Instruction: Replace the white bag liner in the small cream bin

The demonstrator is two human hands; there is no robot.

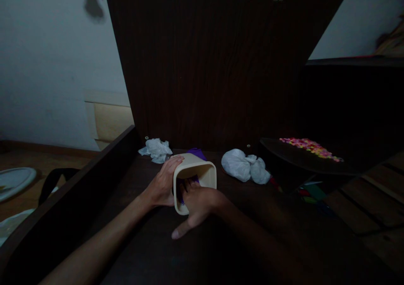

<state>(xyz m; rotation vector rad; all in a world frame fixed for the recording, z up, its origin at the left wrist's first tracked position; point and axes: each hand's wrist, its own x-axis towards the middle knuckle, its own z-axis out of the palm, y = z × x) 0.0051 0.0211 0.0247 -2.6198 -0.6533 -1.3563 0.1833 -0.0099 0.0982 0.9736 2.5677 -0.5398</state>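
Observation:
A cream plastic bin (211, 172) lies tipped on its side on the dark wooden surface (139, 243), its mouth facing me. My left hand (166, 182) grips the bin from its left side. Inside the mouth are the fingers of my right hand (197, 201), stretched out, with the thumb sticking out below the rim. They touch or lie close to something purple (180, 196) in the bin; its kind is not clear. Another bit of purple material (197, 152) shows behind the bin.
Crumpled white plastic (158, 149) lies behind at the left, and a knotted white plastic bag (238, 165) at the right. A dark corner shelf (284, 152) holds pink and yellow beads or flowers (311, 147). A raised wooden edge (82, 188) runs along the left.

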